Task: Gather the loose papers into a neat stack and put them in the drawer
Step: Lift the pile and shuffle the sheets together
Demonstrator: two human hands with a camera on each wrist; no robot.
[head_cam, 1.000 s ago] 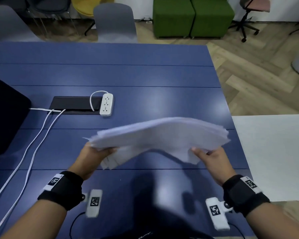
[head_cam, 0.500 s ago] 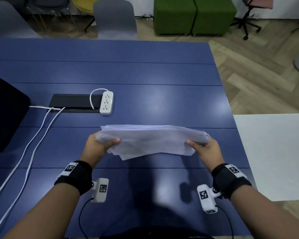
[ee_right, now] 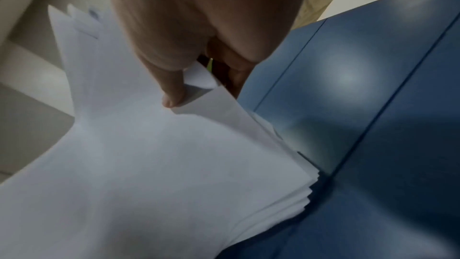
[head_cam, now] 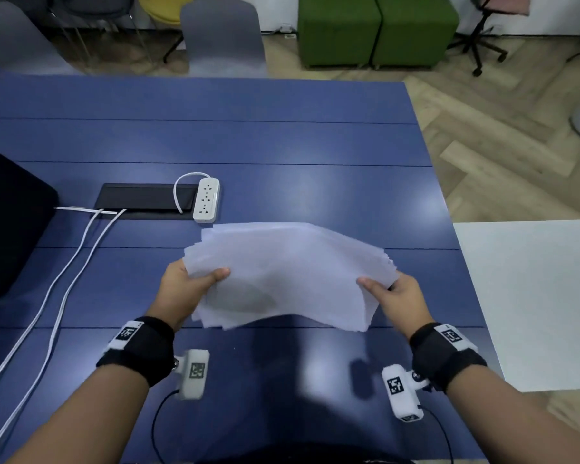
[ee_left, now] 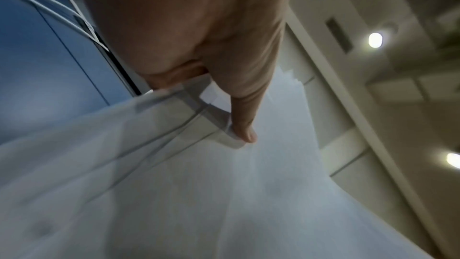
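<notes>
A stack of white papers (head_cam: pixel 292 272) hangs above the blue table (head_cam: pixel 282 128), held at both ends and tilted with its face toward me. My left hand (head_cam: pixel 195 284) pinches its left edge, thumb on top. My right hand (head_cam: pixel 387 291) pinches the right edge the same way. The sheets' edges are uneven and fanned at the right and at the near side. In the left wrist view my thumb (ee_left: pixel 245 123) presses on the papers (ee_left: pixel 224 194). The right wrist view shows my thumb (ee_right: pixel 174 94) on the papers (ee_right: pixel 154 164), with fingers underneath. No drawer is in view.
A white power strip (head_cam: pixel 207 199) lies beside a black cable hatch (head_cam: pixel 144 200), with white cables (head_cam: pixel 64 279) running to the near left. A dark object (head_cam: pixel 10 219) sits at the left. A white surface (head_cam: pixel 529 296) adjoins the table's right side. Chairs and green stools stand beyond.
The stack went from raised and bowed, down to edge-on over the table half a second ago, and now is lifted and tilted toward me. Both hands kept their hold.
</notes>
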